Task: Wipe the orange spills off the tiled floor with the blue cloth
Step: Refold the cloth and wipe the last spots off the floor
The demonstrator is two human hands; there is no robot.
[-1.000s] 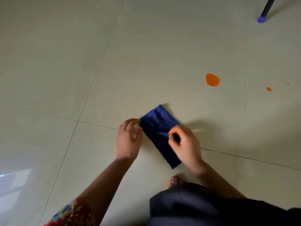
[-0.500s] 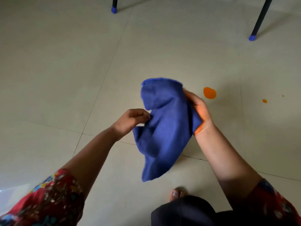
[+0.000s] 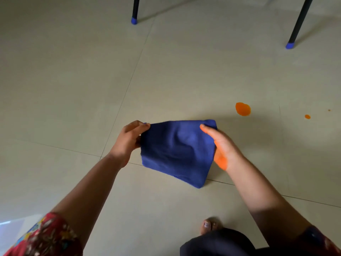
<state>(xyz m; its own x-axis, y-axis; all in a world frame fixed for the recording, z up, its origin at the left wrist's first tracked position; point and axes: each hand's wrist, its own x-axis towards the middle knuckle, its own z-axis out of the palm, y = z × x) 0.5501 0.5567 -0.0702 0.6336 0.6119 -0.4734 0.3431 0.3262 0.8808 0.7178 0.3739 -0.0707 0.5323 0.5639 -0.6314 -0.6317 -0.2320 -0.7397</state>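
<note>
The blue cloth (image 3: 177, 152) hangs spread between both hands above the pale tiled floor (image 3: 73, 89). My left hand (image 3: 129, 139) pinches its upper left corner. My right hand (image 3: 223, 146) grips the upper right corner, with orange staining along the palm edge. A large orange spill (image 3: 243, 109) lies on the floor just beyond and right of my right hand. A small orange drop (image 3: 307, 116) sits further right, and a tiny speck (image 3: 329, 110) beyond it. The cloth touches neither spill.
Two black furniture legs with blue caps stand at the back: one (image 3: 134, 20) at top centre, one (image 3: 290, 45) at top right. My bare toes (image 3: 210, 225) and dark-clad knee (image 3: 217, 244) are at the bottom, under the cloth.
The cloth was folded flat on the floor, then lifted and shaken loose. Now it is held stretched wide between both hands, and the view has tilted up toward the furniture legs.
</note>
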